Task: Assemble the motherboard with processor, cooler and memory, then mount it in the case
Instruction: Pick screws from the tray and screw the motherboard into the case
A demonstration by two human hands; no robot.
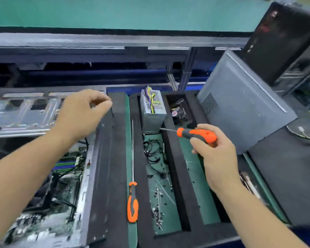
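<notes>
1. Case [89,176]: open, lying on its side at lower left, long axis running away from the viewer; black side wall faces the tray.
2. Motherboard [61,185]: already inside the case, flat on its floor; memory slots show near its far end. Judgement: mounting looks to be at the screw-fixing stage.
3. Left hand [82,113]: above the case's far end, thumb and forefinger tips pinched together. Whether a screw sits between them cannot be told; nothing is visible there.
4. Right hand [215,154]: over the tray, fingers wrapped around the orange handle of a screwdriver [195,134]. Shaft points left and slightly away, tip just short of the power supply [151,111].
5. Key relation: the motherboard lies left of and nearer than the screwdriver tip, with the case wall and a foam ridge between. The left hand is the nearer one to the board; the driver must likely cross leftward over the wall and tip downward.
6. Tray [175,176]: black foam with green-floored bays holding loose screws [158,212], cable ties and a black cable [152,151].
7. Second screwdriver [132,203]: long-shafted, lying in the narrow bay between case and tray, handle nearest, untouched.
8. Grey panel [243,104]: leaning at right, well apart from the work.
</notes>
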